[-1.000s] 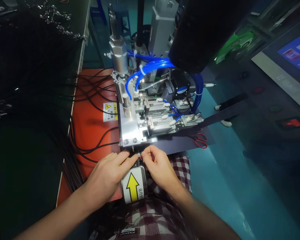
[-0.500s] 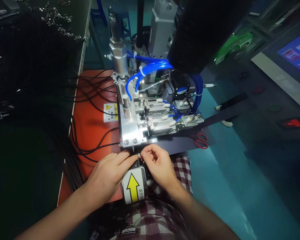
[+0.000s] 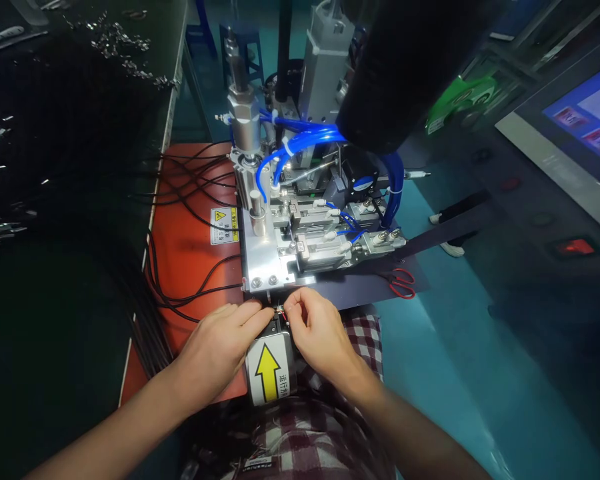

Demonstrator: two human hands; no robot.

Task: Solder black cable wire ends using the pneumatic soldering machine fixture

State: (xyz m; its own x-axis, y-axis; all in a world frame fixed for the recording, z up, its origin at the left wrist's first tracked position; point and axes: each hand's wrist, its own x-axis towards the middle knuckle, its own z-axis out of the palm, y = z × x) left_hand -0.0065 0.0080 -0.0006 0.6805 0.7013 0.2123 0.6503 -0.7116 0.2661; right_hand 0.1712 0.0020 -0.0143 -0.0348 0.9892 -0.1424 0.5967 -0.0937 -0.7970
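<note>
My left hand (image 3: 223, 343) is closed at the front edge of the machine, its thumb and forefinger tips by a small cluster of thin wires (image 3: 281, 310). Some strands look red and pale. What lies under the left fingers is hidden. From the other side my right hand (image 3: 317, 327) pinches at these wires with thumb and forefinger. Both sets of fingertips nearly meet just above a black block with a yellow arrow label (image 3: 267, 370). Behind them stands the metal machine (image 3: 260, 260) with its plate, small cylinders and blue air hoses (image 3: 315, 137).
Black cables (image 3: 195, 193) trail left across the orange board (image 3: 180, 260) onto a dark bench heaped with cables and shiny metal ends. Red-handled scissors (image 3: 403, 283) lie at right. A control screen (image 3: 590, 120) stands far right. A person's feet (image 3: 450, 248) show beyond.
The view has shifted slightly. Both hands stay at nearly the same spot by the thin wires, with only tiny finger movement.
</note>
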